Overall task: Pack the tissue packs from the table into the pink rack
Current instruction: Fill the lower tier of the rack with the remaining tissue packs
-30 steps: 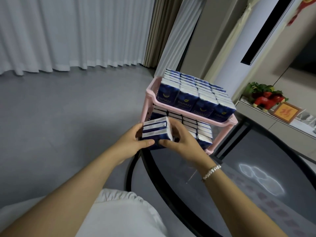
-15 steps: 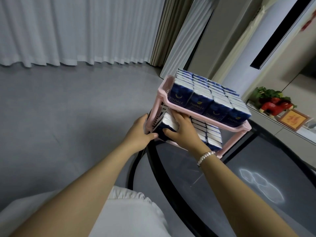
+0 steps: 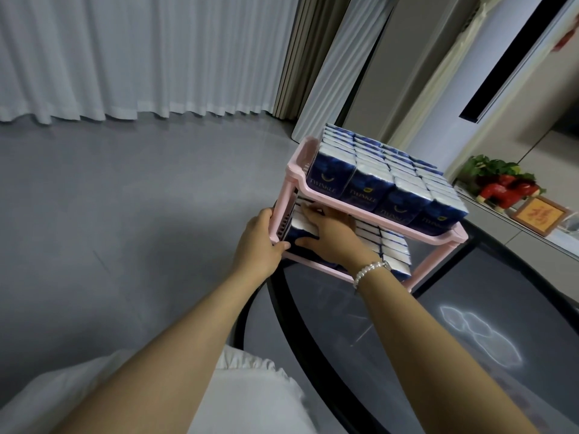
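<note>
We are in a home living room: long white pleated curtains (image 3: 141,54) hang to the grey floor (image 3: 125,198), a gold-framed red picture (image 3: 541,215) and red ornament (image 3: 501,191) sit on a low cabinet (image 3: 532,242).

The upper tier of the two-tier pink plastic rack (image 3: 296,170) is filled edge to edge with blue-and-white tissue packs (image 3: 369,170), leaving no gap. The lower tier is open only at its front left corner, where both hands (image 3: 329,236) crowd the slot under the upper tray. The round dark glass desk (image 3: 470,339) lies bare toward its near edge
</note>
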### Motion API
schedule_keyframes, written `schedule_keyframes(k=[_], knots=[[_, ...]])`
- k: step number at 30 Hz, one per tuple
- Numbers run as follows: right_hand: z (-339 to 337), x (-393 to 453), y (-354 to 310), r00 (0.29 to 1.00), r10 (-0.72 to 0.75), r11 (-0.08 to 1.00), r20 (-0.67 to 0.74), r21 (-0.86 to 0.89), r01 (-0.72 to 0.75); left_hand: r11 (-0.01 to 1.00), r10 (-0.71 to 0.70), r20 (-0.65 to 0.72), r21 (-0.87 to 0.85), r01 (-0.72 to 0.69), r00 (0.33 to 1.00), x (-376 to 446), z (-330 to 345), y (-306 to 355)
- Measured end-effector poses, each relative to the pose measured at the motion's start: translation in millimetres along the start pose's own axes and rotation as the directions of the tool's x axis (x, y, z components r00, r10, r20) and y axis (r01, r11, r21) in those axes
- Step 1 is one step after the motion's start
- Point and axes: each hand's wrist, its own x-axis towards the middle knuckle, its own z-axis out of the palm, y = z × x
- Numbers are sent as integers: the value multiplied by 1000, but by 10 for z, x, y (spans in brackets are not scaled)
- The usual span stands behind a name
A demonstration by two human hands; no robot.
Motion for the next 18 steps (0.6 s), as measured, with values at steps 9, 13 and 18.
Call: schedule_keyframes(k=[9, 13, 18], knots=[[287, -422, 277, 890, 113, 990, -441, 121, -66, 993, 63, 19, 94, -65, 998, -3, 130, 33], [352, -465, 444, 874, 182, 977, -451, 181, -110, 991, 70, 27, 110, -73, 997, 31, 289, 84], [344, -409, 662, 885, 221, 970, -409, 184, -157, 988, 101, 19, 120, -102, 995, 86, 502, 149]])
